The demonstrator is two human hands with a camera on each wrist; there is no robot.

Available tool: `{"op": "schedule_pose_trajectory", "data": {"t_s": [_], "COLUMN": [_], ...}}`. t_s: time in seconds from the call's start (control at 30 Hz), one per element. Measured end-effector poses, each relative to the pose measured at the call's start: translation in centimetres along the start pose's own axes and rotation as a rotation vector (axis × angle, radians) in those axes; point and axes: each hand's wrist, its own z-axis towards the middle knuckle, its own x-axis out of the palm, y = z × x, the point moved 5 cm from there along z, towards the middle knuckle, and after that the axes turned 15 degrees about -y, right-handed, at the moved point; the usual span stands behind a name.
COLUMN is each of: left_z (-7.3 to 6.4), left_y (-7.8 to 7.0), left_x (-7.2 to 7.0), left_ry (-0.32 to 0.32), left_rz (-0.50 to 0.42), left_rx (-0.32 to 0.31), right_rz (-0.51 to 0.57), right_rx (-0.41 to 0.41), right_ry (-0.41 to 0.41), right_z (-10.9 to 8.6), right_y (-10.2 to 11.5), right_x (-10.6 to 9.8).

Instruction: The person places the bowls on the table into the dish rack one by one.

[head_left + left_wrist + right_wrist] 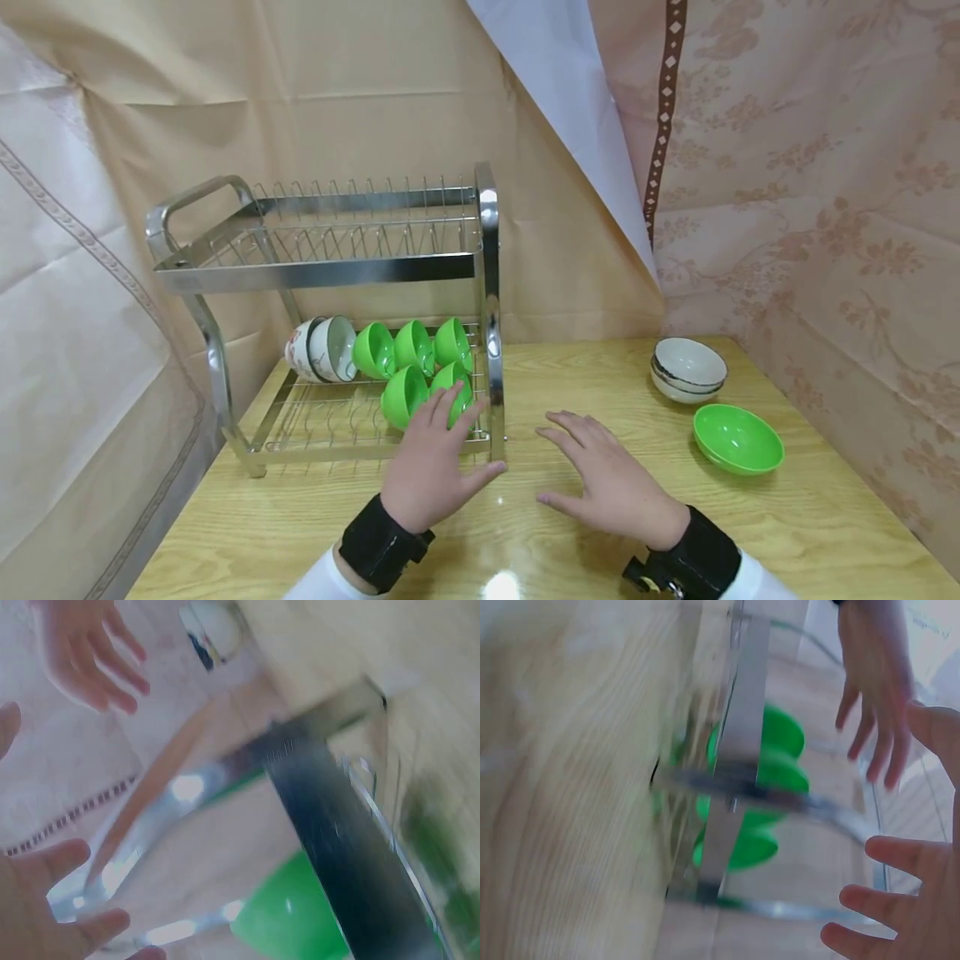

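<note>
My left hand hovers in front of the dish rack's lower right corner, fingers spread, holding nothing. It partly hides one of several green bowls that stand tilted on the lower shelf of the metal dish rack. To the right of the rack, my right hand is held over the table, its fingers spread and holding nothing. In the left wrist view a green bowl shows behind the rack's dark bar. The right wrist view, blurred, shows green bowls and both hands.
White bowls lean at the left of the lower shelf. At the table's right, stacked white bowls stand behind a single green bowl. Wire dividers line the rack's upper tier. Cloth hangs behind the wooden table.
</note>
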Motion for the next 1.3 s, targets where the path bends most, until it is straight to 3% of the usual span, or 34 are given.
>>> {"op": "schedule_pose_trajectory", "data": {"t_s": [0.2,0.6,0.77,0.97,1.2,1.3], "left_z": [-1.0,-1.4,-1.1,-1.0,-1.0,-1.0], "left_y": [-1.6,-1.8,-1.7,-1.7,-1.9,-2.0], "left_x": [0.7,1.1,1.0,1.0,1.1,1.1], "left_ry": [0.059,0.084,0.078,0.072,0.086,0.086], "left_rz": [-0.011,0.000,0.001,-0.014,-0.021,-0.031], "left_rx": [0.024,0.015,0.010,0.000,-0.009,-0.007], "right_rz": [-0.038,-0.068,-0.097,-0.171,-0.150,-0.130], "right_rx": [0.069,0.075,0.226,0.427,0.621,0.661], "right_ry": [-0.041,-0.056,-0.080,-0.052,0.097,0.147], "right_z": [-1.3,-1.0,-0.5,-1.3,-3.6,-4.6], "right_y": [-2.6,-3.2,-5.3,-9.9,-14.9,-16.1], "right_x": [-1.0,-1.3,-2.9,-5.5,-7.0,-6.8]}}
